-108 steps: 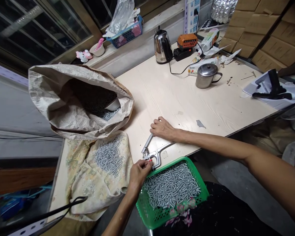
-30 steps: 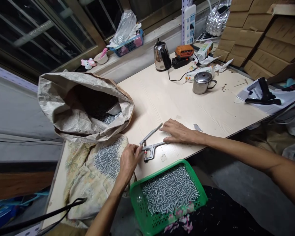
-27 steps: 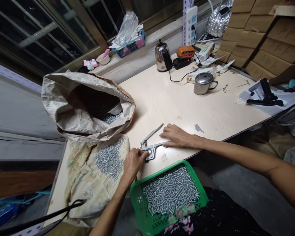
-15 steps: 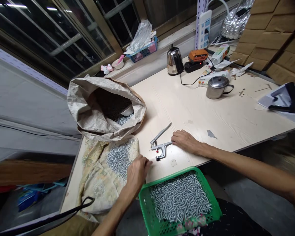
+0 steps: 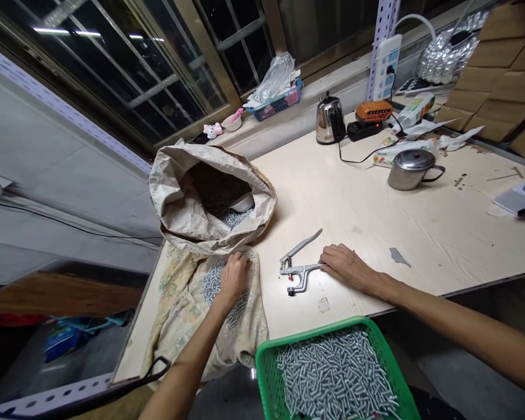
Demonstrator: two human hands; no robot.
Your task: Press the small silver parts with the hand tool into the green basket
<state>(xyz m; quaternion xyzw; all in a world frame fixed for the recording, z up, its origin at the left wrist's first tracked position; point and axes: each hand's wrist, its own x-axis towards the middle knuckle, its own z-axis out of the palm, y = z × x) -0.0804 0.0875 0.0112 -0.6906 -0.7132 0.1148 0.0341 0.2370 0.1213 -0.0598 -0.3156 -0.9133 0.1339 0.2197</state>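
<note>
My left hand (image 5: 235, 275) is over a pile of small silver screw-like pieces (image 5: 212, 284) on a patterned cloth (image 5: 188, 332). Its fingers are curled down at the pile's far side, and whatever is between them is hidden. On the table, my right hand (image 5: 345, 267) grips the end of the lower handle of grey snap pliers (image 5: 301, 274). Their jaws point left, and the upper handle stands apart from the lower one. A green basket (image 5: 262, 373), filled with similar silver pieces (image 5: 339, 373), is close to my body.
An open sack (image 5: 170, 198) stands behind the cloth, with a white scoop (image 5: 243, 203) and more silver pieces inside. Farther back on the table (image 5: 297, 175) are a kettle (image 5: 329, 119), an orange battery (image 5: 373, 111) on a charger and a lidded metal mug (image 5: 411, 169).
My left hand has moved from the cloth's right edge up and left onto the pile. My right hand stays at the pliers. The whole view has shifted slightly.
</note>
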